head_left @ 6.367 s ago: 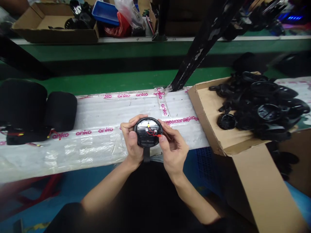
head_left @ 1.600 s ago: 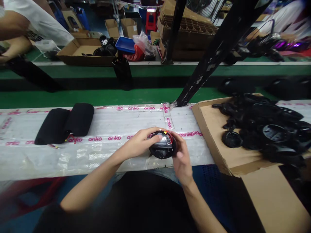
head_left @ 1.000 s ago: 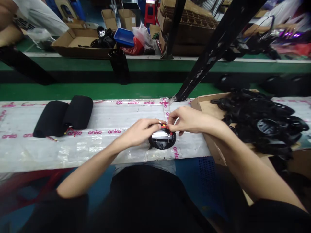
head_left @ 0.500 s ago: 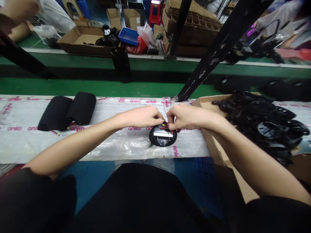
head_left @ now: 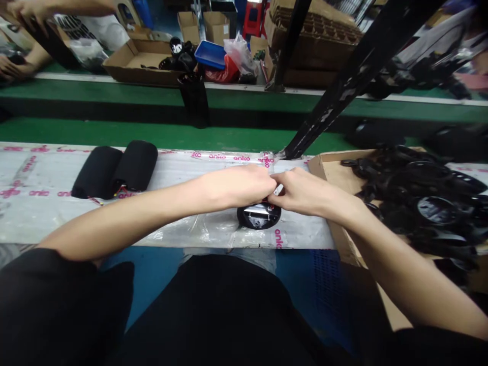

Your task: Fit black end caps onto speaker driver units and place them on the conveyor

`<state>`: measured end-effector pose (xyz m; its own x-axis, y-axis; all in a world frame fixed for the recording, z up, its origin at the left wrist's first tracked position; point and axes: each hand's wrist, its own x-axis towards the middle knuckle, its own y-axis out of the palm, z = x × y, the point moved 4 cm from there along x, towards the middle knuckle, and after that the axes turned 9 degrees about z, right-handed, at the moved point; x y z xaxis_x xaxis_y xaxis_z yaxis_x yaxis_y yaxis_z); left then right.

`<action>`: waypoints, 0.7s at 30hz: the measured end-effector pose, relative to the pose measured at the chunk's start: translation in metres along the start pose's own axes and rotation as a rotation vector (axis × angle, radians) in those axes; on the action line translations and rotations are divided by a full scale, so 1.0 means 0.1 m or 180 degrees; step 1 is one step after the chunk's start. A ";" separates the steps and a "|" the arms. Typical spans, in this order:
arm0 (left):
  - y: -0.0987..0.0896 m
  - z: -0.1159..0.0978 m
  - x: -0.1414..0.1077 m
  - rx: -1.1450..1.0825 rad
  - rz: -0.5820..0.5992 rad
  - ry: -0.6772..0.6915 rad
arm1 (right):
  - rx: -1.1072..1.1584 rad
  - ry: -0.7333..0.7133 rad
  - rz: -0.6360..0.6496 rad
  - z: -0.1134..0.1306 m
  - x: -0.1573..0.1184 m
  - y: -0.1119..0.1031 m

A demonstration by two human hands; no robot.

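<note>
A round black housing (head_left: 259,221) with a silvery bar across its open face lies on the plastic-covered bench, near its front edge. Over its far rim my left hand (head_left: 249,185) is closed, with the fingertips tucked out of sight against the other hand. My right hand (head_left: 299,190) pinches at the same rim, where a bit of red wire (head_left: 270,207) shows close to its fingertips. Most of the wiring is covered by the hands. Two black fabric-covered pieces (head_left: 136,165) with thin coloured leads lie to the left on the bench.
To the right, a cardboard box (head_left: 337,165) holds a heap of black plastic parts (head_left: 415,203). A slanting black post (head_left: 324,114) rises behind the bench. Across the green surface stand a shallow carton (head_left: 129,63) and a blue tray (head_left: 211,55). Another person's hands (head_left: 17,68) show at far left.
My left hand has moved right and over the wires, against my right hand, covering the yellow and red wiring seen before. The whole view has shifted slightly.
</note>
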<state>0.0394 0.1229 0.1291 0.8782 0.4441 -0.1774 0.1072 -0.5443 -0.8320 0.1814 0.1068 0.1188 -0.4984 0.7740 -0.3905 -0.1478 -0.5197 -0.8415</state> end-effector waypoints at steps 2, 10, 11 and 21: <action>0.01 -0.01 0.00 0.0103 0.0293 -0.0148 | -0.0035 -0.0086 -0.0029 0.02 -0.01 -0.01; -0.01 0.07 -0.18 0.0333 0.0562 -0.0849 | -0.0271 -0.0207 0.0103 0.16 -0.02 0.06; -0.01 0.06 -0.19 0.0354 0.0492 -0.0854 | -0.0418 -0.0260 0.0036 0.18 -0.02 0.08; -0.14 0.20 -0.65 0.0609 0.0137 0.0532 | -0.0989 -0.0268 0.0290 0.32 -0.05 0.03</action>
<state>-0.0282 0.1160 0.1422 0.9466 0.2909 -0.1387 -0.0081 -0.4085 -0.9127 0.1562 0.0899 0.1303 -0.5684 0.6900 -0.4481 0.1617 -0.4404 -0.8831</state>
